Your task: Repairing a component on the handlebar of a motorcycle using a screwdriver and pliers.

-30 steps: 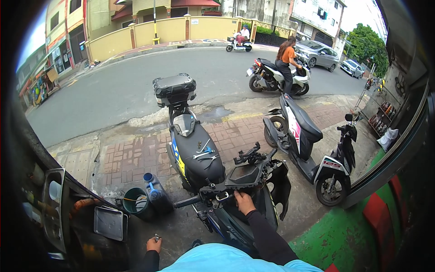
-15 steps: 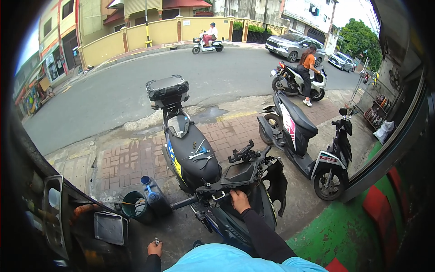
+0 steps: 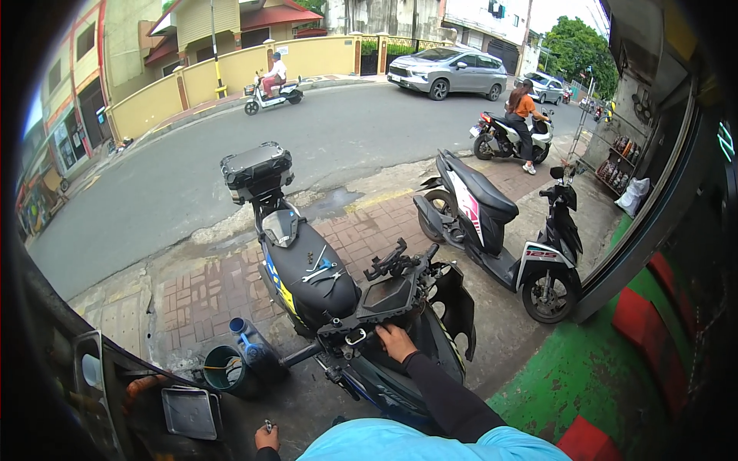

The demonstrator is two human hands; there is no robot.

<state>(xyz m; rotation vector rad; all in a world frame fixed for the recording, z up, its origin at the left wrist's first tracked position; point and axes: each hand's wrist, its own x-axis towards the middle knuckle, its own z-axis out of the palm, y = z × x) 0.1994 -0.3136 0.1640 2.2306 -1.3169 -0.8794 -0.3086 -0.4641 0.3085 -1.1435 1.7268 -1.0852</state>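
Note:
A scooter (image 3: 307, 269) with its front panels partly stripped stands before me, its handlebar end toward me. My right hand (image 3: 397, 343) reaches to the lower edge of its dark dash unit (image 3: 384, 298), fingers curled in; what they grip there is hidden. Low by my body, my left hand (image 3: 267, 438) is closed round a small shiny metal tool (image 3: 268, 424), of which only the end shows. Wrenches (image 3: 319, 270) and a few small bolts (image 3: 310, 258) lie on the black seat, behind them a grey panel piece (image 3: 281, 227). A loosened black fairing (image 3: 453, 307) hangs at the scooter's right.
At left stand a dark green bucket (image 3: 224, 370), a blue-topped jug (image 3: 257, 349) and a metal tray (image 3: 191, 412). A second scooter (image 3: 492, 207) is parked at right beside red ramps (image 3: 649, 349). On the street are riders and a silver car (image 3: 450, 71).
My view has turned slightly right, shifting the scene left. On the street the white scooter and the silver car have moved along. Both hands keep much the same place and hold.

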